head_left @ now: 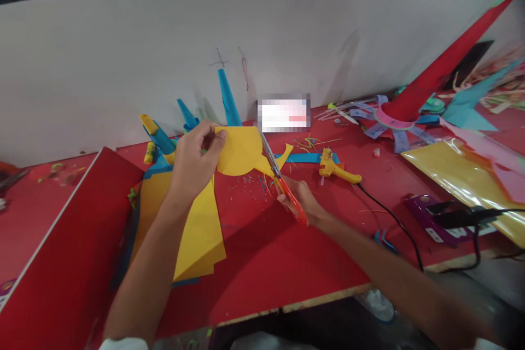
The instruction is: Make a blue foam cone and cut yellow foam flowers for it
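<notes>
My left hand pinches a yellow sheet of paper by its upper left edge and holds it above the table. The paper's lower edge is rounded, and a narrow curved strip hangs off its right side. In my right hand is a pair of scissors with orange-red handles, my fingers closed round the grips. The blades point up and away, lying along the paper's right edge. Under my left forearm lies a stack of yellow sheets with blue ones beneath.
A yellow glue gun lies right of the scissors, its cord running to a purple power strip. Blue paper cones stand along the white wall. A red cone rises at right. A red panel borders the left side. Paper scraps litter the red table.
</notes>
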Demonstrator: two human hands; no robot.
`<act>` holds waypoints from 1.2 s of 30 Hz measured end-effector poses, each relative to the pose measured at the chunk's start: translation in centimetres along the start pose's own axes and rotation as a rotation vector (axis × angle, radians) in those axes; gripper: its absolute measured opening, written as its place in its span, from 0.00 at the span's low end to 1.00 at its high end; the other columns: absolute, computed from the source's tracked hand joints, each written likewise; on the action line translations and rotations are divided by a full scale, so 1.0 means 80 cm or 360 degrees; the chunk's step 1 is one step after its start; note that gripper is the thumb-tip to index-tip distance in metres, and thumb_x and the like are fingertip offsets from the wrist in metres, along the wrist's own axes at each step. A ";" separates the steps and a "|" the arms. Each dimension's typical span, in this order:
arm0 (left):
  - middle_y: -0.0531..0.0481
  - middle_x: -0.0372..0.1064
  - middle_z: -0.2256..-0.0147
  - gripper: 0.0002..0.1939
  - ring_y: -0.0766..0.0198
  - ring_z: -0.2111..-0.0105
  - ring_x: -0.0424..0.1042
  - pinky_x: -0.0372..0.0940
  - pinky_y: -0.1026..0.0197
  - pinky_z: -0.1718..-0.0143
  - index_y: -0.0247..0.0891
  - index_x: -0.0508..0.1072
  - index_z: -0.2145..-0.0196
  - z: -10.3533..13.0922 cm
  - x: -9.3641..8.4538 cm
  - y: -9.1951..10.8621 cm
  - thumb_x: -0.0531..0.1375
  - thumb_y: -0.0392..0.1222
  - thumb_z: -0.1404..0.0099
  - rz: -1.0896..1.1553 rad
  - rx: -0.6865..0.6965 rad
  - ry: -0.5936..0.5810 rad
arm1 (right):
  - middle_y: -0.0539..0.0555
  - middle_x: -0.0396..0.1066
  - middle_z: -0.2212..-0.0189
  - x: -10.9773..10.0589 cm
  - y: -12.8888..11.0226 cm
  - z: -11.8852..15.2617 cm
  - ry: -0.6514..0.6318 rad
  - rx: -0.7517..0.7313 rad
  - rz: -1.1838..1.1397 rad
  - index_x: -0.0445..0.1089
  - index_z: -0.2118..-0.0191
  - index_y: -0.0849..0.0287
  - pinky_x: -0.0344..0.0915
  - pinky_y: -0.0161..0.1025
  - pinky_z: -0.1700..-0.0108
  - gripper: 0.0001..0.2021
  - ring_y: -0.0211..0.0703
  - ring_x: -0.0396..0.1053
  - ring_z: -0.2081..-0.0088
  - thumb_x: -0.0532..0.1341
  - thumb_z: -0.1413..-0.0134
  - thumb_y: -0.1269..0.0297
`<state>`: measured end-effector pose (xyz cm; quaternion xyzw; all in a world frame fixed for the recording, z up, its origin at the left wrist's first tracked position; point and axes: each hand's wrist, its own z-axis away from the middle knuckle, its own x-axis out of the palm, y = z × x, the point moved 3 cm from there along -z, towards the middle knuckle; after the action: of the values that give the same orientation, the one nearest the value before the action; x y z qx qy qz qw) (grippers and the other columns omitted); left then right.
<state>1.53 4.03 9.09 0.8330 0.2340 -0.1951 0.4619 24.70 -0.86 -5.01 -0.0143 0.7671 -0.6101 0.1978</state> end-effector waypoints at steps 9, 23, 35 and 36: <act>0.55 0.54 0.74 0.14 0.66 0.74 0.56 0.50 0.58 0.73 0.41 0.66 0.71 -0.002 -0.012 -0.003 0.63 0.44 0.29 0.0060 0.0011 -0.0001 | 0.44 0.55 0.80 0.000 0.013 -0.004 0.0063 0.0052 0.0126 0.57 0.72 0.52 0.49 0.37 0.74 0.32 0.36 0.51 0.76 0.65 0.46 0.27; 0.51 0.77 0.70 0.17 0.65 0.74 0.75 0.72 0.62 0.72 0.40 0.72 0.59 0.001 0.009 0.000 0.73 0.47 0.39 0.0934 -0.0332 -0.0115 | 0.47 0.60 0.74 0.008 0.026 0.003 0.0129 -0.0202 -0.0487 0.62 0.67 0.54 0.56 0.38 0.76 0.36 0.36 0.57 0.77 0.58 0.45 0.19; 0.51 0.70 0.73 0.12 0.66 0.73 0.69 0.66 0.61 0.71 0.39 0.75 0.67 0.012 0.050 0.000 0.70 0.47 0.36 0.0869 -0.0341 -0.0332 | 0.49 0.63 0.71 0.003 0.015 -0.001 0.0055 -0.0166 -0.0282 0.62 0.65 0.54 0.58 0.39 0.70 0.37 0.40 0.59 0.71 0.52 0.43 0.18; 0.51 0.70 0.73 0.12 0.66 0.73 0.68 0.66 0.61 0.70 0.38 0.74 0.67 0.013 0.051 0.002 0.70 0.47 0.37 0.0857 -0.0327 -0.0330 | 0.49 0.62 0.72 0.003 0.014 0.000 0.0052 -0.0167 -0.0280 0.62 0.66 0.54 0.57 0.39 0.70 0.37 0.40 0.59 0.71 0.52 0.42 0.18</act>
<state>4.83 3.95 6.50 0.7897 -0.0249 -0.1249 0.6001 24.70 -0.61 -6.16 -0.0822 0.7969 -0.5842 0.1299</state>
